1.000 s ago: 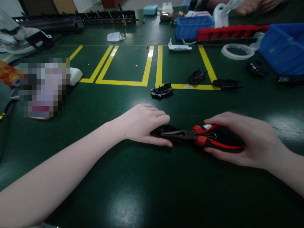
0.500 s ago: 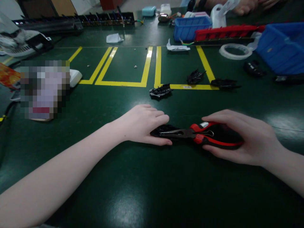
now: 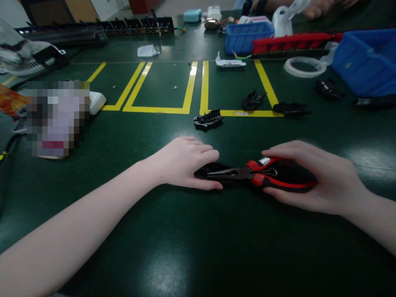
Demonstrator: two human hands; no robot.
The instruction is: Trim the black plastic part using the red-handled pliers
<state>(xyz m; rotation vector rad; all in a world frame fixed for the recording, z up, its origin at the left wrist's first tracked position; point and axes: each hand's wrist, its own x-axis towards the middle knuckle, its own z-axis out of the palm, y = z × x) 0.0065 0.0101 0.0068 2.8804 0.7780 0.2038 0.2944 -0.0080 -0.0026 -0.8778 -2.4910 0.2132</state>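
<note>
"While the head view looks across the worktop (image 3: 238, 243), where is there room to move?"

"Smooth, glossy green runs from the left hand (image 3: 193, 163) and the right hand (image 3: 329, 179) toward the near edge; yellow tape lines (image 3: 157, 110) mark the surface farther off."

"And the fingers?"

"The left thumb and fingers grasp a black part (image 3: 218, 166) at mid-worktop, covering one end. The right fingers wrap around red-and-black long-nosed pliers (image 3: 247, 173); their narrow metal jaws lie over the part, though I can't tell whether they bite it."

"What stands around them?"

"Toward the far edge, a jagged black shell (image 3: 208, 119) sits near a corner of the lines. Toward the right edge, a flat, pale ring (image 3: 305, 74) lies near a blue plastic bin (image 3: 365, 68)."
</note>
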